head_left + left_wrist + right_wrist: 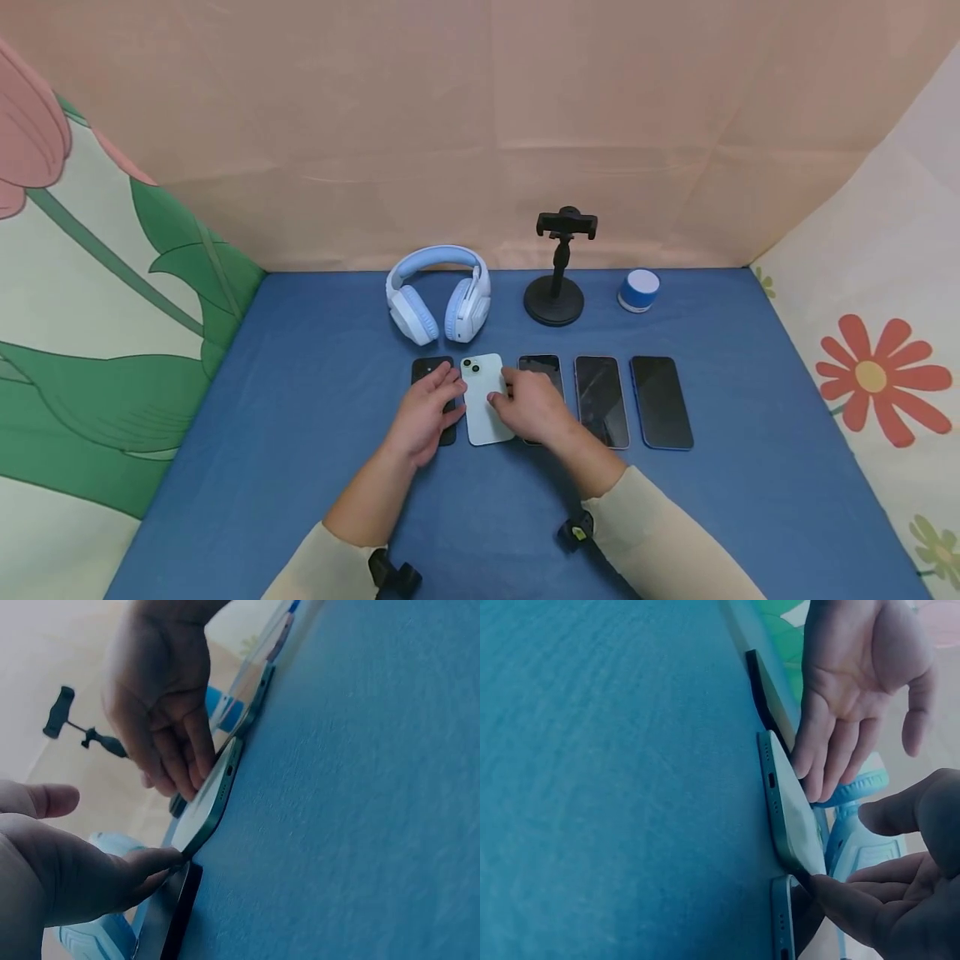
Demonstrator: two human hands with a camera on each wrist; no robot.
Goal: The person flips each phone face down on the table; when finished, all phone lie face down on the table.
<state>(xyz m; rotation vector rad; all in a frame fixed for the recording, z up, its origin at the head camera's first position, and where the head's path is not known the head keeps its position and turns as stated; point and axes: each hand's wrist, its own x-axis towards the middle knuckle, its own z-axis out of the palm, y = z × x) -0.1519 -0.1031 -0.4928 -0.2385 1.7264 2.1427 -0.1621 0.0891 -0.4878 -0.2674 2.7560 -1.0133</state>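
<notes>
A pale mint phone (486,423) lies back up, its two camera lenses at the top left corner. My left hand (423,415) reaches over a black phone (431,365), with extended fingertips at the pale phone's left edge. From the other side, my right hand (536,407) has its fingertips at the right edge of the pale phone, and its thumb stands apart in the right wrist view. Beneath that right hand, a dark-screened phone (547,365) is partly hidden. In the left wrist view, the pale phone (202,814) sits between both hands' fingers.
Two more phones lie to the right, one with a silvery frame (600,387) and one with a blue frame (662,404). Behind the row stand light blue headphones (411,317), a black phone stand (555,302) and a blue-and-white round container (640,290). Fabric walls border the blue table (300,400).
</notes>
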